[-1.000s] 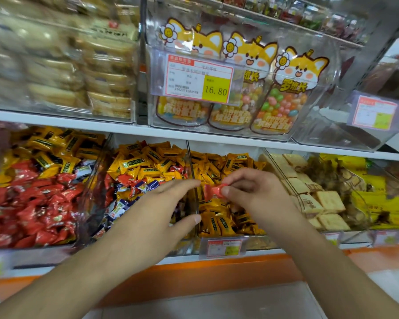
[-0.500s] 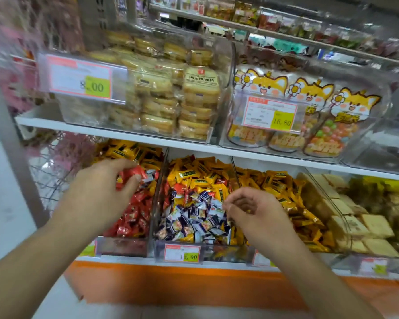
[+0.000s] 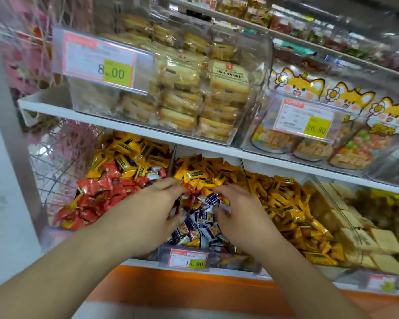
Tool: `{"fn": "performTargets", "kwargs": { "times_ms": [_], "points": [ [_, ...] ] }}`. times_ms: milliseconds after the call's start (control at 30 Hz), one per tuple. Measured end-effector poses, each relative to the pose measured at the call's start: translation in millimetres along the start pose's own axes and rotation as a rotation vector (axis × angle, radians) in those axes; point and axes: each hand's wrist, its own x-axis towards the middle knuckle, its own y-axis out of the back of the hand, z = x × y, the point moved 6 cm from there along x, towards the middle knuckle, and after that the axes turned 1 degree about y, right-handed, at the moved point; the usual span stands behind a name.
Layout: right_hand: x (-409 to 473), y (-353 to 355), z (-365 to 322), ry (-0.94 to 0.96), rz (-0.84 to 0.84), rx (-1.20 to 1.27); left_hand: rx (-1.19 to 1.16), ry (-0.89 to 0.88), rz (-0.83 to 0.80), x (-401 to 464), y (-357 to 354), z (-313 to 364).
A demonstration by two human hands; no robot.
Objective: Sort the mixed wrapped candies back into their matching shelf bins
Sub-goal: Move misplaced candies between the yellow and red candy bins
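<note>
Three clear bins of wrapped candies sit on the lower shelf. The left bin holds red candies in front and yellow ones behind. In the middle bin, blue-and-white candies lie in front, yellow ones behind, and a few red candies sit among them. My left hand reaches over this bin, its straight fingers touching the red candies. My right hand has its fingers curled down into the blue-and-white pile, and its grasp is hidden.
A third bin of orange-yellow candies stands to the right, then one of square biscuits. The shelf above carries wrapped cakes and cartoon-fox candy bags. A price tag hangs on the middle bin's front, and a wire basket stands at the left.
My left hand came from the left bin of red candies across to the middle bin. My right hand stayed over the middle bin and dipped into the pile. The view swung left.
</note>
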Motion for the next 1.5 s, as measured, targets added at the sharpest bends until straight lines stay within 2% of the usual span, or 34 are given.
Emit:
{"fn": "performTargets", "kwargs": {
  "times_ms": [167, 267, 367, 500, 667, 867, 1167, 1333, 1500],
  "points": [
    [4, -23, -12, 0.095, -0.086, -0.052, 0.020, -0.015, 0.014, 2, 3, -5],
    [5, -19, -10, 0.091, -0.109, -0.004, 0.015, -0.024, 0.035, 3, 5, -6],
    [12, -3, -6, 0.054, -0.041, 0.031, 0.007, -0.029, 0.058, 4, 6, -6],
    [47, 15, 12, -0.023, 0.079, -0.099, 0.007, -0.017, 0.075, 5, 5, -9],
    [81, -9, 32, -0.072, -0.101, -0.251, 0.009, -0.010, 0.104, 8, 3, -8],
    [81, -9, 34, -0.025, -0.046, -0.331, 0.040, -0.002, 0.113, 11, 5, -8],
    [54, 24, 32, -0.069, 0.271, 0.079, 0.027, 0.025, 0.125, 12, 7, -4],
    [27, 36, 53, -0.168, 0.325, 0.358, 0.010, 0.020, 0.168, 18, 5, 1],
    [-11, 69, 100, -0.334, 0.482, 0.504, -0.022, 0.017, 0.209, 26, 0, 7]
  ]
}}
